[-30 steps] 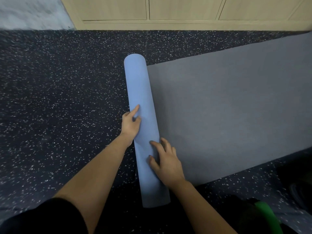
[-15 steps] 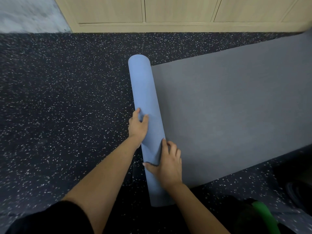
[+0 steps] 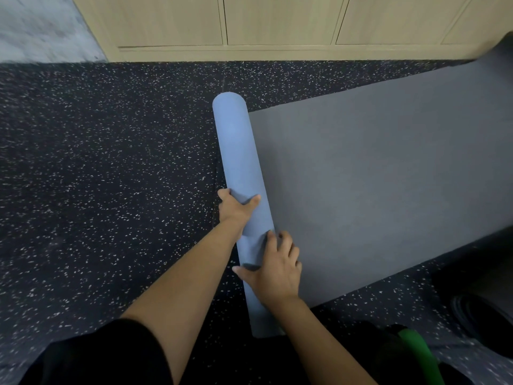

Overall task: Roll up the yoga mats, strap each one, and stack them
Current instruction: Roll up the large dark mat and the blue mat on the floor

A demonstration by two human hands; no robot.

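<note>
Both grip mat roll (image 3: 236,151): left hand (image 3: 236,211), right hand (image 3: 276,270); roll advanced rightward.

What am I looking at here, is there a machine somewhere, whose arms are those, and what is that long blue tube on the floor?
There is no machine here. A person wears a wide-angle camera on the head, so you look forward and down along their own two bare arms. The blue tube is a yoga mat, partly rolled up. Its unrolled part, grey on this side, lies flat to the right on the dark speckled floor. The left hand grips the roll, thumb on one side and fingers on the other. The right hand holds it nearer the person, fingers curled over the top. Pale wooden cabinets stand along the far edge. At the lower right something green shows, too cut off to name.
</note>
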